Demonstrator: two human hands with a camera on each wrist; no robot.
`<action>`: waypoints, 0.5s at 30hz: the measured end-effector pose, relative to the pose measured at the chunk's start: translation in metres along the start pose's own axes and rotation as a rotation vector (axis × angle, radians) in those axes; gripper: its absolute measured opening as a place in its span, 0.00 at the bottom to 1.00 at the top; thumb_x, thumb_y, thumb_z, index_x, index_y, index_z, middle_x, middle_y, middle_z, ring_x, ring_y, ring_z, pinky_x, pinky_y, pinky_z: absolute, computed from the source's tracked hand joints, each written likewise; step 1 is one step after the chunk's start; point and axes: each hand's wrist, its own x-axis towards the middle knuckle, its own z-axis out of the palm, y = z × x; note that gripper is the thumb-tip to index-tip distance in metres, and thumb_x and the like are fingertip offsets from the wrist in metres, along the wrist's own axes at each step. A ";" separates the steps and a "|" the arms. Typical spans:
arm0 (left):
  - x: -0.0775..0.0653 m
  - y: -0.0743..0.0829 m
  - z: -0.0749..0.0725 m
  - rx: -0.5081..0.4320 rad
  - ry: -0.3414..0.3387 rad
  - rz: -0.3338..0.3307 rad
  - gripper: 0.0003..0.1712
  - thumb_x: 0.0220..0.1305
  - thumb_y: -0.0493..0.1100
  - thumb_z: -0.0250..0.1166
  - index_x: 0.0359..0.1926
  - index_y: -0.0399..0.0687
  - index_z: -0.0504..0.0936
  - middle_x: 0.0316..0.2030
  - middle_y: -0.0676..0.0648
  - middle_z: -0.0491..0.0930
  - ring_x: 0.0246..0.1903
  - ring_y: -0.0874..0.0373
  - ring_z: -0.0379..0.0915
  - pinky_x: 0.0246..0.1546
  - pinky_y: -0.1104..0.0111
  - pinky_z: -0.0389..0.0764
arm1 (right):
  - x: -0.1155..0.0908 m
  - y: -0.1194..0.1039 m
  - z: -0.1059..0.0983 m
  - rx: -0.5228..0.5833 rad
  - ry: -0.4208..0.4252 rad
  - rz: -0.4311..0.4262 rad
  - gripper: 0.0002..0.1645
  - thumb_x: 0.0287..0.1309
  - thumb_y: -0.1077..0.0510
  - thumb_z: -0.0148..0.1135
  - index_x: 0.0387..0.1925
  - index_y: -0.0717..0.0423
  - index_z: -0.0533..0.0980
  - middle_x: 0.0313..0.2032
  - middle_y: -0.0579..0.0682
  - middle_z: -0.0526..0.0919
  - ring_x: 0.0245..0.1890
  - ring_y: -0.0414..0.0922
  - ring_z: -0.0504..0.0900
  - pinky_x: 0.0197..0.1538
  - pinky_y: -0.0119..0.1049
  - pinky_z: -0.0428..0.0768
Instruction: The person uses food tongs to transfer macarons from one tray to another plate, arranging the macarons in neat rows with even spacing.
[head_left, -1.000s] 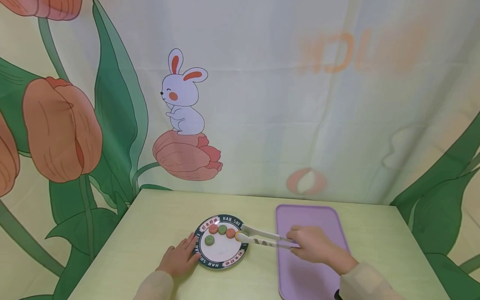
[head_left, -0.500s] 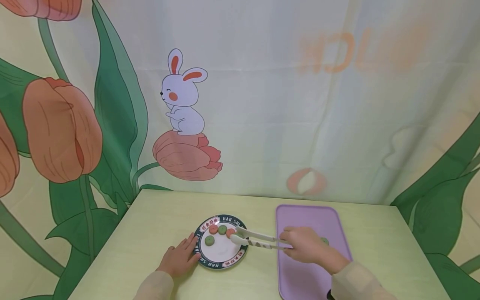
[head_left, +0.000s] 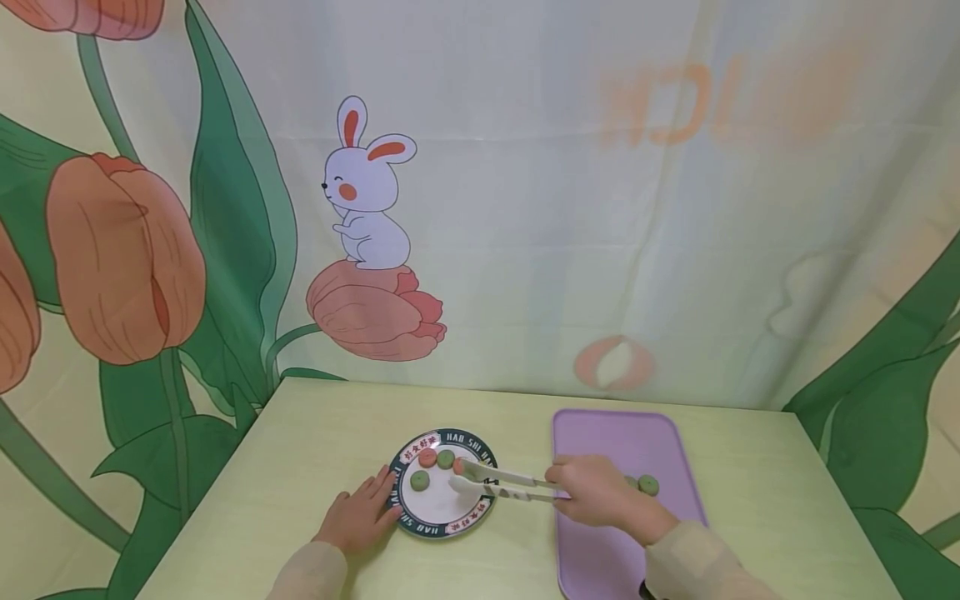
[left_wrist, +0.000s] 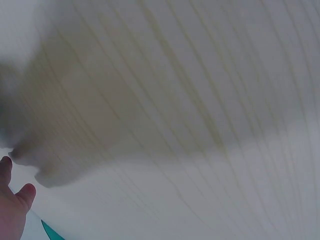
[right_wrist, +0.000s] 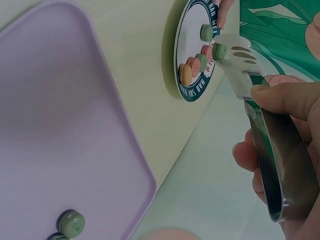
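My right hand (head_left: 596,490) grips a pair of tongs (right_wrist: 240,65) with white slotted ends and metal handles. A green macaron (right_wrist: 219,51) is at the tongs' tips, over the round plate (head_left: 442,508) with a dark lettered rim. On the plate lie pink macarons (head_left: 427,457), green macarons (head_left: 420,481) and an orange macaron (right_wrist: 185,75). In the head view the tongs hide part of this group. My left hand (head_left: 358,518) has its fingers spread, fingertips touching the plate's left rim. Only two of its fingertips and some palm show in the left wrist view.
A purple tray (head_left: 607,550) lies on the pale wooden table (head_left: 300,433), right of the plate. Two green macarons (right_wrist: 71,224) sit on it, partly behind my right forearm in the head view. Behind the table hangs a printed curtain (head_left: 510,250) with tulips and a rabbit.
My right hand and the tongs have moved left, bringing the tips further over the plate. Green macarons on the tray have come into view behind the right arm. The left hand stays put.
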 end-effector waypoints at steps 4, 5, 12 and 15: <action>0.000 0.001 -0.001 0.000 0.002 -0.001 0.38 0.61 0.65 0.42 0.65 0.48 0.57 0.66 0.47 0.54 0.63 0.46 0.55 0.56 0.43 0.60 | 0.003 -0.001 0.002 0.000 -0.003 -0.001 0.05 0.39 0.58 0.63 0.21 0.49 0.73 0.19 0.38 0.69 0.16 0.33 0.61 0.17 0.25 0.62; -0.001 0.001 -0.002 -0.001 0.001 -0.003 0.38 0.61 0.65 0.42 0.65 0.49 0.56 0.66 0.47 0.53 0.63 0.46 0.55 0.56 0.43 0.60 | 0.004 -0.002 0.003 0.001 -0.004 0.002 0.05 0.39 0.58 0.63 0.21 0.49 0.73 0.19 0.38 0.69 0.16 0.33 0.60 0.17 0.25 0.61; 0.000 0.001 -0.001 -0.006 0.001 -0.005 0.37 0.61 0.64 0.42 0.65 0.49 0.56 0.67 0.48 0.53 0.63 0.46 0.55 0.56 0.43 0.60 | 0.012 -0.006 0.009 -0.012 -0.017 0.018 0.04 0.38 0.57 0.62 0.19 0.48 0.73 0.18 0.37 0.67 0.15 0.33 0.60 0.16 0.25 0.60; 0.000 0.000 -0.001 -0.007 0.001 -0.002 0.37 0.61 0.64 0.42 0.65 0.49 0.56 0.67 0.48 0.53 0.63 0.46 0.55 0.56 0.43 0.60 | 0.014 -0.007 0.012 -0.024 -0.024 0.020 0.04 0.38 0.57 0.62 0.20 0.48 0.73 0.18 0.38 0.67 0.15 0.34 0.60 0.16 0.25 0.61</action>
